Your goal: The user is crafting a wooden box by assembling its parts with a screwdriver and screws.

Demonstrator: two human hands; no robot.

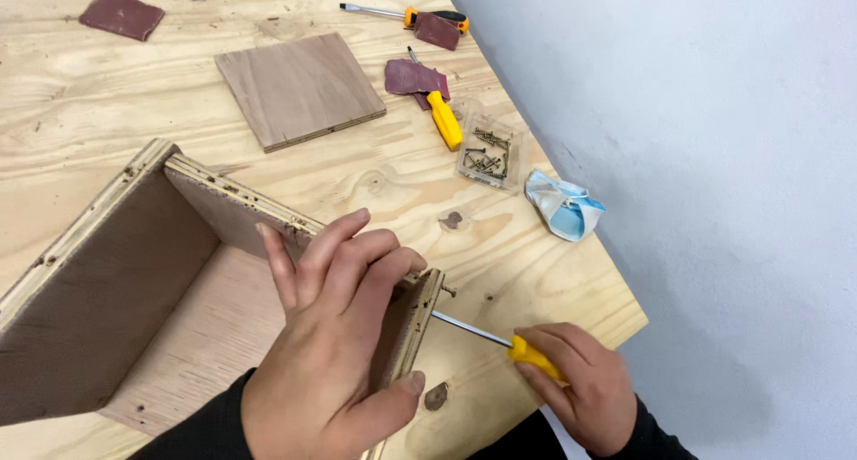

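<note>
Step in hand: driving screw into box (134,281) side panel, near right on surface (71,94). Left hand (335,353) clamped over panel edge. Right hand (580,384) closed round screwdriver (500,339), tip at panel. Next likely needs: steady push, shaft square, box braced.
</note>
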